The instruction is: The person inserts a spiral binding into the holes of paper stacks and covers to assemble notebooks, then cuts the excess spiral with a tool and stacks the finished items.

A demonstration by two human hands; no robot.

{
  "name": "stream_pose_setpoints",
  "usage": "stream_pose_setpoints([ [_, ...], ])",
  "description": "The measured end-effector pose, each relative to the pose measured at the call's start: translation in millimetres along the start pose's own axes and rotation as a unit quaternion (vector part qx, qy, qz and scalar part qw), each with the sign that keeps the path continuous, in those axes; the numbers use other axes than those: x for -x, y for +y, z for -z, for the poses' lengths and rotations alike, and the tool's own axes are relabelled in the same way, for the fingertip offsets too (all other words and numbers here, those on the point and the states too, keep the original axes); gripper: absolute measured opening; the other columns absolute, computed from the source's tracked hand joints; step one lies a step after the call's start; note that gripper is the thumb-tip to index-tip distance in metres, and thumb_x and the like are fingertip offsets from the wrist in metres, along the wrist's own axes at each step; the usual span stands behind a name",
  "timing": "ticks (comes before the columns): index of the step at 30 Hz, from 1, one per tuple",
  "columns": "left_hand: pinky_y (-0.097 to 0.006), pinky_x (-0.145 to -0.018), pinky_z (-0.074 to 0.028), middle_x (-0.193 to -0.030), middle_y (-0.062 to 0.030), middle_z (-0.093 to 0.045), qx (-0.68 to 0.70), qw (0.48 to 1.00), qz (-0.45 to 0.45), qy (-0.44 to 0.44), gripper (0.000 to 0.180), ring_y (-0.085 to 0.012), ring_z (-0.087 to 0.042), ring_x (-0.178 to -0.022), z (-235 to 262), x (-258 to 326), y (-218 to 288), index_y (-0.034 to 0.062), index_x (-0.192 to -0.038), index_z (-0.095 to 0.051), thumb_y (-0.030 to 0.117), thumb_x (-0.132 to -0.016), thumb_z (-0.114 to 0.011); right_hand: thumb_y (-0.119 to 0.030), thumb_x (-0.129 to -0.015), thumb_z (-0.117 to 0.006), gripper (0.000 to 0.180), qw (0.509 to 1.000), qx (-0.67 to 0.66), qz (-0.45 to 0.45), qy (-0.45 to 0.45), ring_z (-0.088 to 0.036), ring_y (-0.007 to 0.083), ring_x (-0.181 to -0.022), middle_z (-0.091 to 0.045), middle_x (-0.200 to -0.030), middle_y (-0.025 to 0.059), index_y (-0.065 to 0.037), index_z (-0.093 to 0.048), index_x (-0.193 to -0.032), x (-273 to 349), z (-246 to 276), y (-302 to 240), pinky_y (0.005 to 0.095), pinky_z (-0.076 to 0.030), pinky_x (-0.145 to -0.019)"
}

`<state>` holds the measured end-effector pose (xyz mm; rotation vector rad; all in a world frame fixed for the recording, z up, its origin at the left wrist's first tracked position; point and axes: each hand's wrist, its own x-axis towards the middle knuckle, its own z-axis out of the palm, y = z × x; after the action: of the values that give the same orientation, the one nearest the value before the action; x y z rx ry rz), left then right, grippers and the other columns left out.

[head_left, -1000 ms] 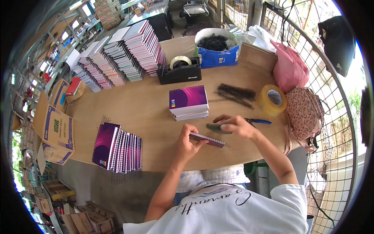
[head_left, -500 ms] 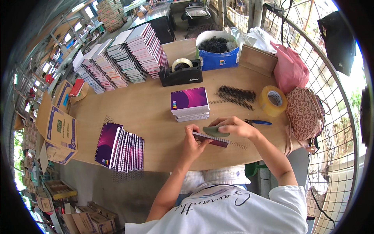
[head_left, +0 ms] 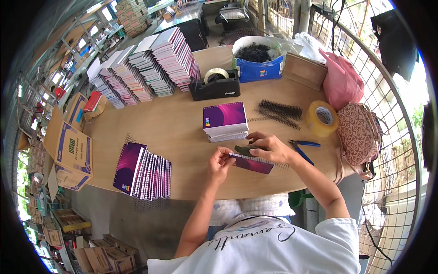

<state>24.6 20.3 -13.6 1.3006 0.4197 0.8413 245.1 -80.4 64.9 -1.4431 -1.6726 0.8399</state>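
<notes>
Purple notebook [head_left: 252, 165], dark coiled wire [head_left: 282, 165]

Bare tabletop [head_left: 187, 132] is forming a passage left of centre, between fanned notebooks [head_left: 145, 171] and the left hand [head_left: 220, 164]; a notebook stack [head_left: 225, 121] is blocking the centre, while wire coils [head_left: 279, 110], a tape roll [head_left: 313, 123] and pliers [head_left: 308, 143] are crowding centre right.

From here I see a tan wood-toned table [head_left: 150, 123] carrying a stack of purple-covered notebooks [head_left: 225, 121], dark wire coils [head_left: 278, 111], blue-handled pliers [head_left: 308, 143], a round yellowish tape roll [head_left: 316, 127] and a black tape dispenser [head_left: 215, 91].
</notes>
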Motion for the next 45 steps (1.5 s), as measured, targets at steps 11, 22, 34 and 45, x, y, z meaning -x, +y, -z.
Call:
stream_pose_setpoints([
  [11, -0.022, -0.075, -0.051, -0.108, -0.0111, -0.065, 0.013, 0.998, 0.024, 0.056, 0.072, -0.0088, -0.06, -0.087, -11, 18, 61, 0.0111, -0.146, -0.029, -0.006, -0.086, -0.066, -0.016, -0.084, -0.071, 0.047, 0.833, 0.468, -0.108, 0.274, -0.05, 0.04, -0.111, -0.054, -0.117, 0.0179, -0.003, -0.053, -0.125, 128, 17, 54, 0.0507, -0.038, -0.1],
  [22, -0.024, -0.082, -0.053, -0.102, -0.0123, -0.068, -0.003, 0.998, -0.013, 0.058, 0.082, -0.012, -0.064, -0.094, -19, 24, 89, 0.0123, -0.152, -0.023, -0.007, -0.086, -0.067, -0.029, -0.073, -0.081, 0.046, 0.9, 0.351, 0.169, 0.196, -0.062, 0.0276, -0.09, -0.061, -0.105, 0.0101, -0.01, -0.065, -0.111, 36, 30, -74, 0.0425, -0.05, -0.084],
  [34, -0.024, -0.078, -0.054, -0.098, -0.0106, -0.069, -0.041, 0.997, 0.01, 0.071, 0.091, -0.0122, -0.066, -0.091, -22, 29, 108, 0.0141, -0.155, -0.019, -0.004, -0.083, -0.072, -0.023, -0.072, -0.071, 0.028, 0.76, 0.519, 0.361, 0.151, -0.059, 0.019, -0.106, -0.061, -0.102, 0.0027, -0.012, -0.069, -0.098, -9, 17, -117, 0.054, -0.04, -0.105],
  [45, -0.029, -0.084, -0.056, -0.106, -0.0181, -0.07, -0.006, 0.999, 0.0, 0.054, 0.084, -0.0155, -0.067, -0.097, -25, 30, 113, 0.0108, -0.154, -0.019, -0.002, -0.088, -0.068, -0.022, -0.078, -0.077, 0.033, 0.977, 0.159, 0.124, 0.074, -0.066, 0.0296, -0.089, -0.066, -0.093, 0.0135, -0.004, -0.064, -0.103, -6, 11, -117, 0.0446, -0.051, -0.084],
])
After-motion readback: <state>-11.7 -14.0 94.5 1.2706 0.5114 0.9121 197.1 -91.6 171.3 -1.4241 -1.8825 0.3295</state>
